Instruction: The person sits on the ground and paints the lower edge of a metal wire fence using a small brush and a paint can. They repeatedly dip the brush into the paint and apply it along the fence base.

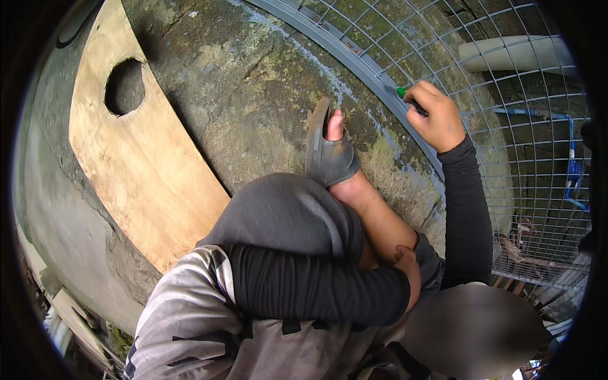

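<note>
The right hand (440, 120) has its grip curled around a small tool (401, 92) with a green end, maybe a pen. The green end is right by the grey metal bar (373, 75) of the wire mesh (506, 250). The left hand (411, 271) is against the bare leg (389, 218); I can't tell its grip. A wooden board (152, 180) with a round hole lies leftward.

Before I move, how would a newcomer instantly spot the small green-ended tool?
Start with the big wire mesh panel at upper right, then follow its curved-looking gray edge bar to the person's right hand. The green-ended tool is in that hand, its vivid tip pointing toward the bar; that bright green sets it apart from the gray metal beside it.
</note>
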### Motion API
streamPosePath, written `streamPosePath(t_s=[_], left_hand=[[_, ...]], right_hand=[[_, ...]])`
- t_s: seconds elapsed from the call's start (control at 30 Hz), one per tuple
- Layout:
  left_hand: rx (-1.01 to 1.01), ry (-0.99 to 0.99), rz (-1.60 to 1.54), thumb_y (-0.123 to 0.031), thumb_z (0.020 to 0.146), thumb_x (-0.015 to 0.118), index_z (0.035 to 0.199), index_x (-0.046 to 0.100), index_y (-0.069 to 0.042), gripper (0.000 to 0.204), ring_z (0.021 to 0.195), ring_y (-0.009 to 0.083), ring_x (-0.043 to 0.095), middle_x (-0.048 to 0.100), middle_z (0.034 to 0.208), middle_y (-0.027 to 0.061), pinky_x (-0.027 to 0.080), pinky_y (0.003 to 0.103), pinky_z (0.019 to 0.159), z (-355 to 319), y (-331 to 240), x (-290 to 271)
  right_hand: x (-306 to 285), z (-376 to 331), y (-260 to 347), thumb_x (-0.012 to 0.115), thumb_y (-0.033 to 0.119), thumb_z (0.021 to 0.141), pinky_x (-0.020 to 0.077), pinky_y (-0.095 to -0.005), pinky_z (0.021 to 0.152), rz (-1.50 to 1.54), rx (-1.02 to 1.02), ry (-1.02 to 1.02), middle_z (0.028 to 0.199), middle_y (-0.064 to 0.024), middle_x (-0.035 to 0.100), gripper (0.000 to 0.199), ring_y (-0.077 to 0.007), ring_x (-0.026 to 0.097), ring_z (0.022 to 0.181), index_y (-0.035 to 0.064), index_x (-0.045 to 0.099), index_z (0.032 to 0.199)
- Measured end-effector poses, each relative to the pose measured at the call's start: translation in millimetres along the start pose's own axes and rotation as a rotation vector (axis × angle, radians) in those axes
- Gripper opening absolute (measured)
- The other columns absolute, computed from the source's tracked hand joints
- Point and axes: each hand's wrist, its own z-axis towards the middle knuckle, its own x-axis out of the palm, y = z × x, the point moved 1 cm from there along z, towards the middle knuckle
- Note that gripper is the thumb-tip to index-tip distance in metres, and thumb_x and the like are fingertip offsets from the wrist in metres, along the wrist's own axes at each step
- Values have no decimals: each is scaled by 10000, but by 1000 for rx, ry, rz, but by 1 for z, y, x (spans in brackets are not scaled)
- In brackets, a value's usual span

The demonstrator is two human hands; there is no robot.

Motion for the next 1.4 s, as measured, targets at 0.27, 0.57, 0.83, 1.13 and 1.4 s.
streamPosePath(t_s=[0.27, 0.57, 0.83, 1.13, 1.4], left_hand=[[10, 19, 8, -319, 820, 592, 1205, 665, -45, 478, 1048, 377, 595, 635, 1174, 175, 398, 614, 901, -1, 5, -6], [29, 28, 22, -330, 812, 597, 1208, 664, -49, 490, 1051, 378, 593, 635, 1177, 172, 397, 615, 898, -2, 7, -10], [60, 36, 22, -340, 805, 602, 1210, 663, -53, 501, 1054, 378, 591, 634, 1180, 171, 397, 616, 896, 0, 9, -18], [64, 47, 28, -352, 797, 607, 1213, 662, -57, 513, 1057, 379, 590, 634, 1183, 168, 397, 617, 893, 4, 8, -20], [60, 62, 36, -362, 790, 611, 1215, 661, -61, 523, 1060, 379, 588, 634, 1186, 166, 397, 618, 890, 5, 6, -21]], right_hand=[[-26, 27, 18, 589, 5, 766, 493, -331, 670, 78, -3, -118, 856, -116, 599, 131, -277, 611, 724, 9, 617, 894], [-13, 79, 27, 591, 16, 768, 484, -328, 654, 117, -67, -49, 847, -115, 595, 144, -274, 601, 728, -3, 609, 910], [13, 108, 10, 585, 65, 780, 485, -364, 648, 39, -68, -7, 838, -124, 585, 121, -298, 595, 716, 15, 598, 889], [17, 109, 14, 577, 18, 779, 468, -326, 665, -51, -103, 64, 843, -115, 577, 142, -254, 585, 727, -7, 592, 918], [12, 111, 11, 582, 4, 779, 469, -318, 676, -91, -83, 84, 839, -114, 575, 141, -238, 588, 735, -8, 600, 918]])
